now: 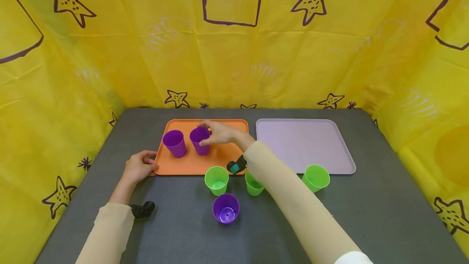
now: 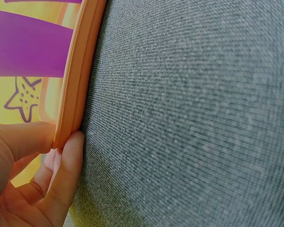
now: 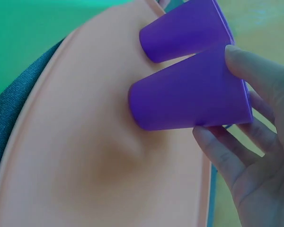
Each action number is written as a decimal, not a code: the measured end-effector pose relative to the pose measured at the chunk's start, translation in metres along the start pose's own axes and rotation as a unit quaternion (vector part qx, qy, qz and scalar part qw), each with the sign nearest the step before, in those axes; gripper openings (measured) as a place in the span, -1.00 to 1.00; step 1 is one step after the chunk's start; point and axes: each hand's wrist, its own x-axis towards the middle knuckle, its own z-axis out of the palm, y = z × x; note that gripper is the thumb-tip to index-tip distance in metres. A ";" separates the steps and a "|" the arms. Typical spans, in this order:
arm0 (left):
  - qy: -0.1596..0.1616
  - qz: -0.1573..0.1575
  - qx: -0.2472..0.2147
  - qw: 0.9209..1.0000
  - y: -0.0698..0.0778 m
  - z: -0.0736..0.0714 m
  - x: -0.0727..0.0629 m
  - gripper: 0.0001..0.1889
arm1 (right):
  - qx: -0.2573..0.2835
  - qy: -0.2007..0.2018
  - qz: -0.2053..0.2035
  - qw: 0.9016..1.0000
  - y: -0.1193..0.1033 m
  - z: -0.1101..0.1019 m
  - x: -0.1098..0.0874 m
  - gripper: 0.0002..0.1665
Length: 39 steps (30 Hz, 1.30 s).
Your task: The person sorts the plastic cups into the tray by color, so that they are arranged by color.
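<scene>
My left hand pinches the near left corner of the orange tray. In the left wrist view the thumb lies on the rim and a finger is under it. With thumb and fingers, my right hand holds a purple cup near its rim. That cup is upright at the tray's middle left; whether its base touches the tray cannot be told. A second purple cup stands on the tray to its left.
A lilac tray lies to the right. In front of the trays stand a purple cup and green cups, one left, one partly behind my right sleeve, one right. Yellow cloth surrounds the grey table.
</scene>
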 end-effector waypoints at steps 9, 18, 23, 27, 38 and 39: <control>0.002 0.004 0.000 1.000 0.001 0.000 0.000 -0.50 | 0.004 -0.018 -0.006 1.000 -0.004 0.002 -0.001 -0.24; 0.004 0.002 0.006 1.000 0.004 -0.001 -0.002 -0.50 | 0.000 -0.027 -0.017 0.999 -0.005 0.002 -0.001 -0.18; 0.002 0.000 0.001 1.000 0.003 -0.001 -0.001 -0.50 | 0.021 -0.021 -0.042 0.999 -0.007 -0.001 -0.001 -0.18; 0.002 0.002 0.001 1.000 0.003 -0.001 -0.002 -0.50 | 0.031 0.001 -0.048 0.998 -0.010 -0.006 -0.004 -0.26; -0.001 -0.005 0.000 1.000 0.003 0.000 -0.002 -0.49 | 0.023 0.030 -0.080 0.996 -0.026 -0.018 -0.021 -0.42; -0.001 -0.006 0.000 1.000 0.003 0.000 -0.001 -0.49 | 0.018 0.032 -0.087 0.996 -0.028 -0.018 -0.022 -0.42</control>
